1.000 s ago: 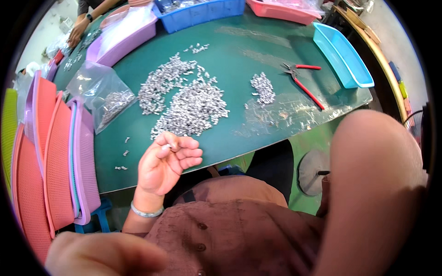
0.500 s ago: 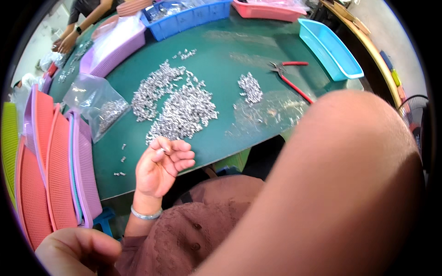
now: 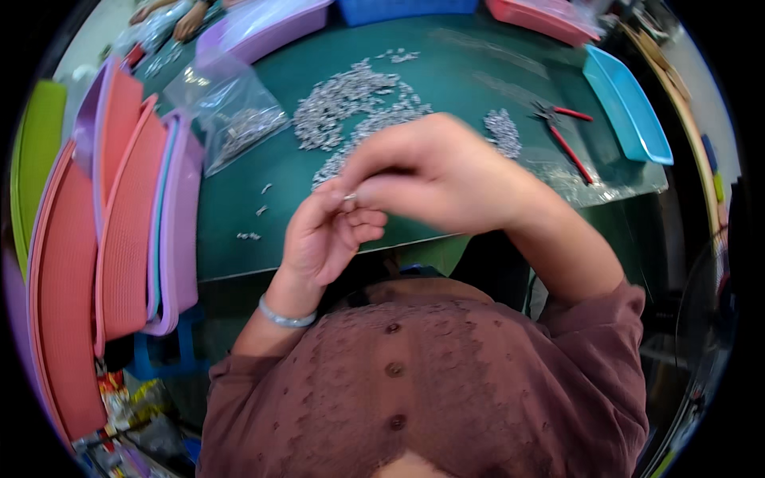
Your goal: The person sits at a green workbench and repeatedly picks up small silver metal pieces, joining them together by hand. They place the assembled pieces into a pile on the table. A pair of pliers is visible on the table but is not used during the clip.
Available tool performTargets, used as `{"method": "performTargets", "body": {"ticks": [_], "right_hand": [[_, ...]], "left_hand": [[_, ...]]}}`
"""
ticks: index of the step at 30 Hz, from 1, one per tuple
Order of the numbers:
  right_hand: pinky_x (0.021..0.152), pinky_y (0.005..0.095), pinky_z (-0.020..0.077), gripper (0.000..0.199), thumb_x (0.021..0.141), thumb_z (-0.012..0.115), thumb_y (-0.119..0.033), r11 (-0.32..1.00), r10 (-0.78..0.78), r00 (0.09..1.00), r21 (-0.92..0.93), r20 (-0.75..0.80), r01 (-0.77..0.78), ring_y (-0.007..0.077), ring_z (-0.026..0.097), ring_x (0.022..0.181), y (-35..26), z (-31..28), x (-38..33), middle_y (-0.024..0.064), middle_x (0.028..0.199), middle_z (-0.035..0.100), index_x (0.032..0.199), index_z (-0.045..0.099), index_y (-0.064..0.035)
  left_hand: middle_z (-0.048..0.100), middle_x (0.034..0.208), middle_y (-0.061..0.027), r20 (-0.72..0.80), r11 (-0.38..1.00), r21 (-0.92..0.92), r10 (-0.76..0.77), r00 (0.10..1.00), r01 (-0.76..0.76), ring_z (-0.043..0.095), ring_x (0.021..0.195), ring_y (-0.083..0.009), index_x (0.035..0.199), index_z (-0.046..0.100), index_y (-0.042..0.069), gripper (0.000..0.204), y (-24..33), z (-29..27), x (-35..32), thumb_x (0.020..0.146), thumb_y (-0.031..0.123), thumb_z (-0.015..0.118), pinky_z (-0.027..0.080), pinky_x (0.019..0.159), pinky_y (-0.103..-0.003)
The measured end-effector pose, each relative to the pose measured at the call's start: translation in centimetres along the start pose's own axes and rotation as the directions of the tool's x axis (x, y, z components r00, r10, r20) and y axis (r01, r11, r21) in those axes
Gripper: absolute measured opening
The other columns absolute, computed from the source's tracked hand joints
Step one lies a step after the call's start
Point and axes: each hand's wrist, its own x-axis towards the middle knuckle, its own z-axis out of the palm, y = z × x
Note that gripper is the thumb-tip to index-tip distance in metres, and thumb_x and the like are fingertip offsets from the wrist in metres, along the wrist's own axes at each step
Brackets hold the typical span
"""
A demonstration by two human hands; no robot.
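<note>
Just over the table's near edge my two hands meet. My left hand [image 3: 320,237], with a pale bangle on its wrist, pinches a tiny silver metal part [image 3: 349,197] between thumb and forefinger; its other fingers curl loosely. Reaching in from the right, my right hand [image 3: 454,179] is slightly blurred, its thumb and forefinger closed at the same part. Behind the hands lies a large heap of small silver metal parts [image 3: 339,103], partly covered by my right hand. A smaller pile of such parts [image 3: 502,131] sits to its right.
Red-handled pliers [image 3: 567,143] lie right of the small pile, near a light-blue tray [image 3: 629,103]. A clear bag of parts [image 3: 239,119] rests at left, beside stacked pink and purple baskets [image 3: 127,231]. A few loose parts [image 3: 261,210] dot the green table [image 3: 239,259]. Another person's hand [image 3: 190,22] shows far left.
My right arm has swung from close in front of the camera to the left hand, and its fingers now meet the left ones. The view has shifted, showing more of my shirt.
</note>
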Motion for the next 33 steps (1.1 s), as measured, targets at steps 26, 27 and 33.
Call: {"method": "performTargets", "body": {"ticks": [26, 27, 33], "right_hand": [[0.065, 0.0223, 0.0480, 0.026, 0.086, 0.056, -0.003, 0.779, 0.313, 0.922, 0.617, -0.226, -0.112, 0.0093, 0.057, 0.072, 6.8, 2.3, -3.5, 0.0058, 0.085, 0.061, 0.111, 0.053, 0.0020], [0.064, 0.0222, 0.0480, 0.026, 0.086, 0.056, -0.003, 0.779, 0.317, 0.921, 0.616, -0.228, -0.116, 0.0093, 0.057, 0.072, 6.8, 2.3, -3.5, 0.0057, 0.085, 0.061, 0.111, 0.053, 0.0021], [0.064, 0.0221, 0.0480, 0.025, 0.087, 0.056, -0.003, 0.773, 0.314, 0.925, 0.624, -0.216, -0.117, 0.0094, 0.057, 0.072, 6.8, 2.4, -3.5, 0.0056, 0.085, 0.061, 0.110, 0.053, 0.0023]], "left_hand": [[0.063, 0.082, -0.0031, -0.129, 0.825, 0.555, 0.210, 0.969, -0.105, 0.048, 0.058, -0.0035, 0.098, 0.061, 0.002, 0.014, -1.3, 1.8, 1.3, 0.085, 0.006, 0.061, 0.037, 0.050, -0.016], [0.063, 0.082, -0.0029, -0.121, 0.807, 0.578, 0.230, 0.966, -0.120, 0.047, 0.058, -0.0032, 0.098, 0.061, 0.002, 0.014, -1.4, 1.8, 1.3, 0.085, 0.006, 0.060, 0.037, 0.050, -0.016], [0.063, 0.080, -0.0013, -0.051, 0.766, 0.615, 0.279, 0.959, -0.190, 0.046, 0.059, -0.0014, 0.096, 0.062, 0.002, 0.013, -1.7, 1.7, 1.4, 0.085, 0.007, 0.061, 0.036, 0.050, -0.016]]}}
